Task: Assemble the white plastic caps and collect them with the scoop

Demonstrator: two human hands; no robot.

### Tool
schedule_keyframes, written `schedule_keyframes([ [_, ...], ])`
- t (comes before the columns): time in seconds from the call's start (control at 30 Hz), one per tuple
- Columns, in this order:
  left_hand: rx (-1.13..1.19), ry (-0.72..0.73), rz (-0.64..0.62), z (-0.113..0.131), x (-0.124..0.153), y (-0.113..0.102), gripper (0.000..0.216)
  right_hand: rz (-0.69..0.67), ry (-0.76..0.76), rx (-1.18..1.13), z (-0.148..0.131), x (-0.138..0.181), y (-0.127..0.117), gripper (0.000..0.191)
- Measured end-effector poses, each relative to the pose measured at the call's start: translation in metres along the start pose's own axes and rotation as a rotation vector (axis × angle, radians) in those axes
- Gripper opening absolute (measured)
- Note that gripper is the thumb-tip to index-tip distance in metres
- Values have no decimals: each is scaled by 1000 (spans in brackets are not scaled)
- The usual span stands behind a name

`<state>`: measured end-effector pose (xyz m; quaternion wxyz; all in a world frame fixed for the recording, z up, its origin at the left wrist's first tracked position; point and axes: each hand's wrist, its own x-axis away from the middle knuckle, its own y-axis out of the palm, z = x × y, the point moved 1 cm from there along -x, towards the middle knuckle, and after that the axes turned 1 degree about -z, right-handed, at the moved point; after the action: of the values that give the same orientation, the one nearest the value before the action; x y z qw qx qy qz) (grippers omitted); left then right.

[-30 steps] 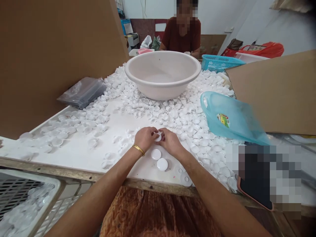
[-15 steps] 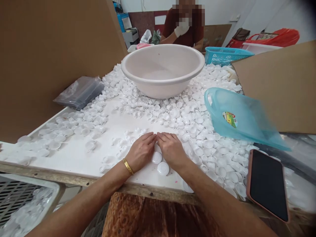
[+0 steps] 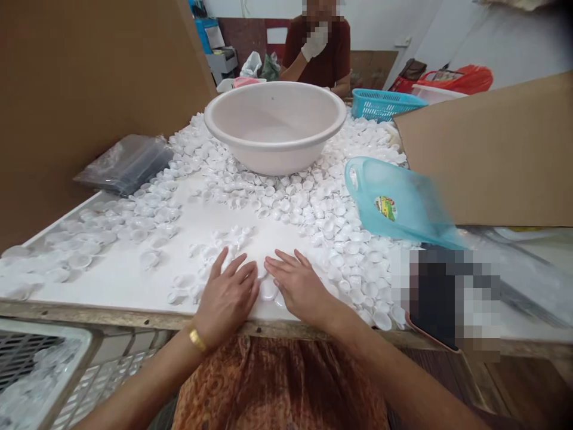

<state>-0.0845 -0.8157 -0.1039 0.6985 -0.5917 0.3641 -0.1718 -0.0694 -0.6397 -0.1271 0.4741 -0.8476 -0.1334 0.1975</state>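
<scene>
My left hand (image 3: 228,297) lies flat on the white table (image 3: 134,278) near its front edge, fingers stretched out and slightly spread. Beside it my right hand (image 3: 298,285) lies flat too, fingers pointing left and forward. A white round cap (image 3: 268,289) shows between the two hands, partly covered by them. Many more white caps (image 3: 322,209) are heaped over the table beyond my fingers. Neither hand grips anything.
A large white basin (image 3: 274,122) stands at the table's far middle. A light blue plastic scoop (image 3: 394,203) lies on the right, with brown cardboard (image 3: 487,149) behind it. A bag (image 3: 123,164) lies left, a white crate (image 3: 40,376) sits lower left. A person sits opposite.
My hands let go of the cap they pinched, flattened onto the table and slid toward the near edge, covering the loose caps there. The person opposite raised a hand.
</scene>
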Motion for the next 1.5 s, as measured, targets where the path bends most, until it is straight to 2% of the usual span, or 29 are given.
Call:
schedule_keyframes([
  [0.07, 1, -24, 23, 5, 12, -11, 18, 102, 96, -3, 1, 20, -11, 35],
  [0.13, 39, -53, 28, 11, 11, -13, 17, 225, 242, 72, 9, 37, -25, 31],
  [0.2, 117, -72, -8, 21, -6, -5, 17, 311, 353, 167, 21, 49, -39, 27],
  [0.3, 217, -56, -164, 42, -47, 19, 16, 333, 421, 252, 34, 55, -49, 23],
  [0.4, 177, -110, -319, 60, -82, 40, 17, 283, 421, 267, 37, 57, -44, 22],
  [0.47, 178, -170, -408, 66, -92, 48, 18, 234, 409, 244, 35, 58, -35, 21],
  [0.6, 355, -267, -523, 66, -93, 55, 17, 203, 358, 228, 34, 60, -17, 22],
  [0.77, 508, -332, -564, 62, -90, 55, 18, 250, 269, 225, 46, 56, -4, 25],
  [0.87, 548, -378, -529, 50, -86, 47, 20, 310, 224, 201, 48, 46, -7, 26],
  [0.97, 646, -480, -440, 23, -70, 31, 17, 341, 186, 135, 40, 23, -14, 26],
  [1.03, 657, -574, -309, -4, -55, 21, 16, 281, 170, 51, 33, -3, -14, 27],
  [1.1, 537, -690, -96, -32, -41, 13, 17, 174, 155, -32, 27, -36, -6, 30],
  [1.17, 387, -747, 92, -56, -33, 10, 16, 70, 133, -66, 21, -70, 7, 39],
  [1.23, 313, -749, 188, -73, -32, 14, 15, 3, 122, -72, 17, -99, 21, 47],
  [1.33, 294, -718, 230, -84, -37, 24, 14, -42, 156, -80, 16, -121, 35, 34],
  [1.4, 270, -662, 250, -84, -43, 31, 14, -34, 208, -83, 21, -120, 38, 23],
  [1.5, 242, -511, 240, -75, -52, 39, 16, 25, 267, -123, 31, -104, 40, 22],
])
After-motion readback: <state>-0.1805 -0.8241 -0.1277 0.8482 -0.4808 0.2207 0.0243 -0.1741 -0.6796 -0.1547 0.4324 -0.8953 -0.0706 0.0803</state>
